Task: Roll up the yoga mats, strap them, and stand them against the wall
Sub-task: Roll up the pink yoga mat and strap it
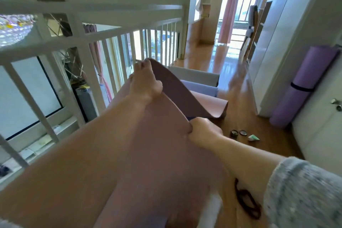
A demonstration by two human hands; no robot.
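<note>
Pink foam fills the middle of the view: one pink mat (166,153) lifted off the wooden floor (238,113) by two bare hands. The left hand (146,83) grips the mat's raised end edge, fingers curled over the top and thumb pressed on the near face. The right hand (201,131) pinches the same edge lower down, closed tight on it, a grey knitted sleeve (303,194) pushed up the forearm. The mat's long axis runs away from the person, its far part curving back down to the floor.

Beyond it lie two more flat mats, one lilac mat (201,89) and one grey mat (194,77), stepped one behind the other along the same line. One purple rolled mat (303,87) stands upright but leaning against the white wall (318,116) on the right, one dark strap (301,88) around its middle. A dark loose strap (248,203) lies on the floor by the right forearm. White railing (88,42) runs along the left.
</note>
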